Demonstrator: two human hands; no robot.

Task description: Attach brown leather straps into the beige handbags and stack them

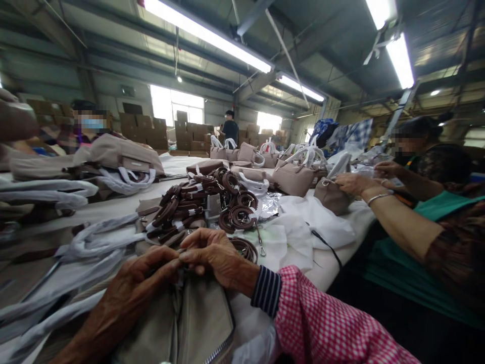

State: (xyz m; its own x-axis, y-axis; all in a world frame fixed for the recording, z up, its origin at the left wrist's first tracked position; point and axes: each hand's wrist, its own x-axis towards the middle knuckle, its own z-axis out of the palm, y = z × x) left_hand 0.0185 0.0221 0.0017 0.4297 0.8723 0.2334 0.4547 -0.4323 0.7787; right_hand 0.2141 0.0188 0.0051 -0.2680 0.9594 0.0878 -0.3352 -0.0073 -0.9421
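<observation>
A taupe handbag [204,313] with a metal zipper along one side lies close in front of me. My left hand [146,273] and my right hand [215,255] meet at its top edge, fingertips pinched together. What sits between the fingertips is too small to make out, though it appears to be part of the bag's upper edge. Just beyond my hands is a pile of coiled brown straps [189,202] with metal clips. White-wrapped handles [102,237] stretch across the bags to my left.
More taupe bags [295,174] stand farther back on the white-covered table [341,253]. A co-worker's hands [354,184] hold a small bag [333,196] at the right. Bags are stacked at the left [117,154], near a masked person. A black cord [328,245] hangs over the table edge.
</observation>
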